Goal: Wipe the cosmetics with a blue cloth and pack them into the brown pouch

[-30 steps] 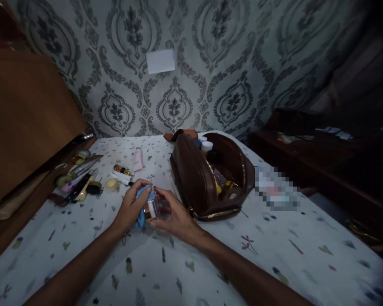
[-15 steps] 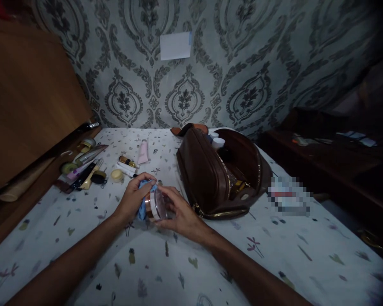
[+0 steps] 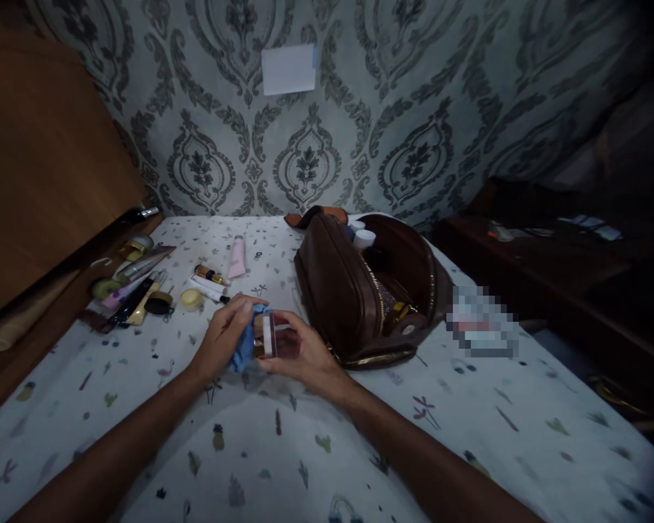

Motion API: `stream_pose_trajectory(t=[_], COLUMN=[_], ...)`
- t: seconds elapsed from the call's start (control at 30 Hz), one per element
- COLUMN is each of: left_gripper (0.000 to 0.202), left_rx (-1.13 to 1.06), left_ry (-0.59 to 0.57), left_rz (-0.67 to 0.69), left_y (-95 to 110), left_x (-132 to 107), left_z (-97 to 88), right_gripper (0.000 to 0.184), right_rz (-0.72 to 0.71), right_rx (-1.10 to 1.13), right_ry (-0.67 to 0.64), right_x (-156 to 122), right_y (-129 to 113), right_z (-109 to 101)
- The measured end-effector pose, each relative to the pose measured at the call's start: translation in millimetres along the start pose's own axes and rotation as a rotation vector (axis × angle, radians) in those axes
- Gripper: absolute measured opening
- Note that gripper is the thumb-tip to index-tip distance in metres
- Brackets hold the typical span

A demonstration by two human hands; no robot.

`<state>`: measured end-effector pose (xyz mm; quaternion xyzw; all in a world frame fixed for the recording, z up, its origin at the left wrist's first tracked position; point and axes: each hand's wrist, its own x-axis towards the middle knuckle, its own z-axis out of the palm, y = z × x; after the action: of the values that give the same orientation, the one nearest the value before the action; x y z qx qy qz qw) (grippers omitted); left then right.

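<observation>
A jar (image 3: 268, 338) with a copper-coloured lid and a clear body lies sideways between my two hands. My left hand (image 3: 224, 330) is closed around a blue cloth (image 3: 243, 345), which presses against the lid end. Fingers and thumb of my right hand (image 3: 308, 356) grip the clear body from the other side. Just right of the hands stands an open brown leather bag (image 3: 338, 290) with a gold zip; white-capped containers (image 3: 365, 239) show inside it. A pale yellow round pot (image 3: 190, 298) and a white tube (image 3: 210, 288) lie beyond my left hand.
A pink tube (image 3: 237, 257) and a gold-and-black bottle (image 3: 209, 274) lie on the patterned sheet (image 3: 283, 465). Several cosmetics (image 3: 136, 305) crowd the left edge by a wooden panel (image 3: 43, 160). A blurred-out packet (image 3: 482, 323) lies right of the bag.
The jar has turned between my hands, so less of its copper lid shows beside the cloth. The whole view has shifted slightly, with things appearing further left.
</observation>
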<state>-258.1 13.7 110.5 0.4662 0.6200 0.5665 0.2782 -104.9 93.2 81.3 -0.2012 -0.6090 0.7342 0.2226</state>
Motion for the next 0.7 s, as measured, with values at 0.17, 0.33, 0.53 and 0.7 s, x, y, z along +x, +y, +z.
stream_pose_trajectory(t=[0.17,0.33,0.53,0.7], left_gripper=[0.067,0.085,0.069,0.069], left_rx=[0.149,0.375,0.387,0.252], left_ry=[-0.124,-0.273,-0.223,-0.180], left_rz=[0.282,0.421,0.388,0.308], left_y=[4,-4,-6,-3], left_x=[0,0,2,3], left_z=[-6.4,-8.6,-8.7,-9.0], right_gripper=[0.072,0.074,0.062,0.071], right_rz=[-0.009,-0.011,0.023,0.023], right_rx=[-0.014,0.138,0.311,0.337], right_ry=[0.079,0.072,-0.021,-0.024], right_x=[2,0,-3,-3], right_y=[2,1,-3,-8], right_z=[-1,-2,-2,-5])
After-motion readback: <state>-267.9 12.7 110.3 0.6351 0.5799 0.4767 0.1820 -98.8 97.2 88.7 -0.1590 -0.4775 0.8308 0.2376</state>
